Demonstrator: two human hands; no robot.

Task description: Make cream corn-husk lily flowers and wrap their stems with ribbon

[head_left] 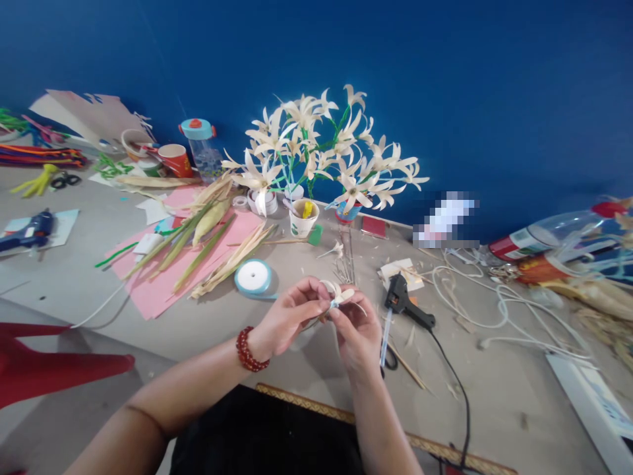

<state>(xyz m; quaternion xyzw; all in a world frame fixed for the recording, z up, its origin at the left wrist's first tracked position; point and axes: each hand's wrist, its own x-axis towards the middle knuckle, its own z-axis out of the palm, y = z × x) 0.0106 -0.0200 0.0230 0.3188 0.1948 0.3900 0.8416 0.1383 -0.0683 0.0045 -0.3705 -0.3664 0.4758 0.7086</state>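
My left hand [289, 318], with a red bead bracelet [247, 351] on its wrist, and my right hand [357, 330] meet over the table's middle. Both pinch a small cream husk flower [341, 295] with curled petals between their fingertips. A roll of pale blue ribbon [252, 276] lies just left of my left hand. A black glue gun [406, 302] rests right of my right hand, its cord [457, 389] trailing toward me. Behind stands a bouquet of finished cream flowers [321, 148] on green stems.
Corn husk strips [198, 241] lie on pink paper [158, 287] at left. Cups [302, 221], a jar [204, 148] and tape rolls stand at the back. A blue glue gun [27, 231] sits far left, white cord [499, 303] and bags at right, a red chair [49, 366] at lower left.
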